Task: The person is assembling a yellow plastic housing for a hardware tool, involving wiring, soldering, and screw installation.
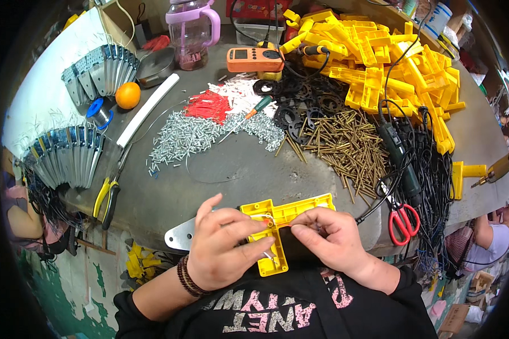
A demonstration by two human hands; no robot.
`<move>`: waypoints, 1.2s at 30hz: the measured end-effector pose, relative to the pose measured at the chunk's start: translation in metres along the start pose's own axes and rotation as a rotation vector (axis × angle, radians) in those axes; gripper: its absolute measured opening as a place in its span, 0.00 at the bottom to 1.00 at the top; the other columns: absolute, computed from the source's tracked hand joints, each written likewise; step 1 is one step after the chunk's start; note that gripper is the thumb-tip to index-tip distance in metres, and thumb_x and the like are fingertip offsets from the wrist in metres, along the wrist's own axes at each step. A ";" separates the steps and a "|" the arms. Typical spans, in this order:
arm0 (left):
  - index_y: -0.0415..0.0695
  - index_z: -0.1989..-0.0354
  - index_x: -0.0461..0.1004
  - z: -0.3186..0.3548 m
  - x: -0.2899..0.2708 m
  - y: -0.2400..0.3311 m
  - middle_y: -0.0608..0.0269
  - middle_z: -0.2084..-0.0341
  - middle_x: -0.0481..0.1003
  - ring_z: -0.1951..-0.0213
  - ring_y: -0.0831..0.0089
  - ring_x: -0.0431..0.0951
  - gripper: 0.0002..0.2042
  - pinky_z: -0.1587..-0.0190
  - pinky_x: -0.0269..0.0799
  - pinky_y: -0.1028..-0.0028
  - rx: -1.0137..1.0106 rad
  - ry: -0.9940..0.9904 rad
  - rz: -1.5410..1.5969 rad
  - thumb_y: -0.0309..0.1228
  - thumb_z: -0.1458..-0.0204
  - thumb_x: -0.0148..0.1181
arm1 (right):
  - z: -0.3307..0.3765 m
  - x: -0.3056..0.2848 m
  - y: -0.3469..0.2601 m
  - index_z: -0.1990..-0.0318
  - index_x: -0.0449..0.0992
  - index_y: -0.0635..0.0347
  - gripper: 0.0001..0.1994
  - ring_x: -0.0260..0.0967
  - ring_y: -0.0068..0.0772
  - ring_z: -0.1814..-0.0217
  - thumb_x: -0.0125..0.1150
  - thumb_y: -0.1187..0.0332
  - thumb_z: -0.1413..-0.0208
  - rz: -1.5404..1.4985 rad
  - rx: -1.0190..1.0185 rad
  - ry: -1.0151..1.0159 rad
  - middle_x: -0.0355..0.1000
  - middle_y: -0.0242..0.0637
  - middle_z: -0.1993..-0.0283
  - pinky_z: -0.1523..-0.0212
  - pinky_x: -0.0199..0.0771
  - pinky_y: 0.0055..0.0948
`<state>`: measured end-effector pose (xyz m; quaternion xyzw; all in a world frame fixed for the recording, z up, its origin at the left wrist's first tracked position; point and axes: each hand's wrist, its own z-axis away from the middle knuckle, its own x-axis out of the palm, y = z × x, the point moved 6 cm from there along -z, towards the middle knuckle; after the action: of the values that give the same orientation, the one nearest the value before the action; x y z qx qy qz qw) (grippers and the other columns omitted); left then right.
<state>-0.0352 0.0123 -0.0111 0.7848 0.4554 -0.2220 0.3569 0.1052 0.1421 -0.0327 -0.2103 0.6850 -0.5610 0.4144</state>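
Observation:
A yellow T-shaped plastic tool housing [304,209] lies open-side up at the table's near edge, between my hands. My left hand [223,243] grips its left side, the fingertips over the inner hollow and one finger raised. Small pale parts show inside the housing near those fingertips. My right hand [333,240] is closed at the housing's right side, thumb and finger pinched together; a bit of red shows by the tips, too small to name. From under my left hand a flat metal blade [180,236] with holes sticks out to the left.
Behind are piles of silver screws [186,135], red sleeves [208,107], brass screws [345,144] and yellow housings [373,62]. Red-handled scissors [404,224] and black cables [430,198] lie right. Pliers [108,198], metal blades [68,155] and an orange [128,95] sit left.

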 end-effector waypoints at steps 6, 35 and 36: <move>0.53 0.66 0.81 -0.007 0.001 0.006 0.76 0.58 0.78 0.47 0.70 0.73 0.07 0.36 0.39 0.39 -0.065 0.095 -0.255 0.34 0.52 0.60 | -0.009 0.014 -0.013 0.64 0.79 0.64 0.05 0.76 0.29 0.74 0.64 0.72 0.47 0.193 -0.209 0.006 0.77 0.39 0.72 0.71 0.73 0.26; 0.50 0.69 0.80 -0.013 0.008 -0.021 0.70 0.72 0.74 0.58 0.66 0.74 0.05 0.38 0.48 0.49 -0.294 -0.034 0.110 0.30 0.54 0.68 | -0.005 -0.003 -0.005 0.71 0.77 0.64 0.08 0.69 0.14 0.73 0.73 0.73 0.53 -0.123 -0.017 -0.040 0.74 0.29 0.72 0.73 0.68 0.16; 0.50 0.69 0.80 -0.012 0.009 -0.021 0.70 0.72 0.74 0.58 0.66 0.74 0.05 0.38 0.48 0.49 -0.296 -0.037 0.112 0.30 0.54 0.68 | -0.006 0.002 -0.003 0.73 0.77 0.63 0.09 0.68 0.13 0.74 0.75 0.72 0.55 -0.061 0.009 -0.086 0.73 0.28 0.74 0.73 0.68 0.17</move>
<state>-0.0492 0.0339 -0.0171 0.7435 0.4322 -0.1466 0.4887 0.0987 0.1433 -0.0306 -0.2531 0.6575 -0.5667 0.4271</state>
